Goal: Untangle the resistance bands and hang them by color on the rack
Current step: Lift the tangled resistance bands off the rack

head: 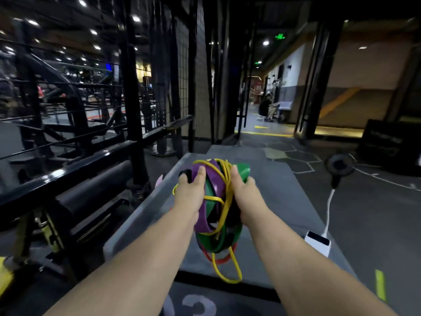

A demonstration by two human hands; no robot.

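Note:
A tangled bundle of resistance bands [216, 215] hangs between my two hands above a grey mat. It holds wide purple [210, 181] and green [242, 171] bands, thin yellow loops [227, 272], a red band [222, 260] at the bottom and black ones. My left hand [189, 190] grips the bundle's left side, fingers curled over the purple and black bands. My right hand [245, 195] grips its right side, around the yellow and green bands. A black metal rack frame [131, 92] with a wire grid panel stands ahead on the left.
The grey mat [282, 201] stretches ahead under my arms. A small black fan [339, 166] with a white cable and white power bank [317, 242] sits at the mat's right. Black gym equipment and a roller [98, 188] crowd the left. An open corridor runs ahead right.

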